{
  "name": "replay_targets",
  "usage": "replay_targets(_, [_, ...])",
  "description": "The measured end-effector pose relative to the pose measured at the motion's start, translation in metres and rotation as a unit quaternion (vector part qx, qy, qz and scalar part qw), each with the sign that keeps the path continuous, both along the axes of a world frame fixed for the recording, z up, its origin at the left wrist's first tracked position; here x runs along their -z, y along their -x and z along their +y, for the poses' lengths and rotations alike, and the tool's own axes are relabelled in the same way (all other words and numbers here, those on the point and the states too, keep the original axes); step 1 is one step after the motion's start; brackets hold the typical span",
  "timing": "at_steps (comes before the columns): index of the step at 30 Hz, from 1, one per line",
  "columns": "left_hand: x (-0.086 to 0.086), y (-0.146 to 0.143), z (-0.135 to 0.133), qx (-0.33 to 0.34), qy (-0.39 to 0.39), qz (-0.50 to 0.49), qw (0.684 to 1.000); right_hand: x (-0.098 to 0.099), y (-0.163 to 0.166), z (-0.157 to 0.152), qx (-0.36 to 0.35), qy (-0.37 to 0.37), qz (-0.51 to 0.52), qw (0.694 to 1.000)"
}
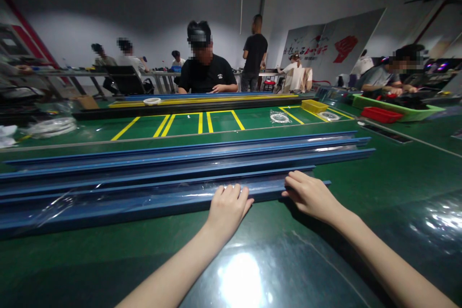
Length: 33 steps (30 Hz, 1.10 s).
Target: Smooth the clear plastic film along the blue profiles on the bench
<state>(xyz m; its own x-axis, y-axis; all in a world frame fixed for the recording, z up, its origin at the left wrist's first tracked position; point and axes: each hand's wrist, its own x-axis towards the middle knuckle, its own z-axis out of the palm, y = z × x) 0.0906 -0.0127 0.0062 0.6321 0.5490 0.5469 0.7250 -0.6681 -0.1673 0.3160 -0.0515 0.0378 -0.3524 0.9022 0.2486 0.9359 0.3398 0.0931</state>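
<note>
Several long blue channel-shaped profiles [155, 197] lie side by side on the green table, running left to right. Clear plastic film [59, 207] shows loose and wrinkled over the left part of the nearest one. My left hand [227, 209] is closed over the near edge of that nearest profile, its fingers curled across the rim. Close to the profile's right end, my right hand [308, 195] is closed with bent fingers at the profile; its fingertips are partly hidden, so whether they also pinch film cannot be made out.
Across the green table [378, 211], yellow tape lines [220, 112] mark boxes. Beyond lie a black profile [180, 108], white coils [54, 126], a yellow bin [314, 106], a red bin [381, 114] and a green tray [411, 114]. A co-worker [207, 72] sits opposite.
</note>
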Motion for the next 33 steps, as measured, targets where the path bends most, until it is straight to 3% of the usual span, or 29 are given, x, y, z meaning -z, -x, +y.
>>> replay_targets(14, [0.001,0.0,0.001,0.002,-0.008,-0.001,1.0,0.014,-0.003,-0.001,-0.035,-0.054,0.047,0.997])
replay_targets(21, [0.001,0.0,0.001,0.003,-0.01,-0.001,1.0,0.019,0.013,-0.001,-0.098,-0.104,0.032,0.989])
replay_targets(27, [0.002,-0.001,0.001,0.008,-0.004,0.001,1.0,0.018,0.021,0.006,-0.077,-0.122,0.074,0.987])
replay_targets(33, [0.001,0.002,0.002,0.084,-0.014,-0.057,0.995,0.014,0.018,0.01,-0.055,-0.114,-0.003,0.992])
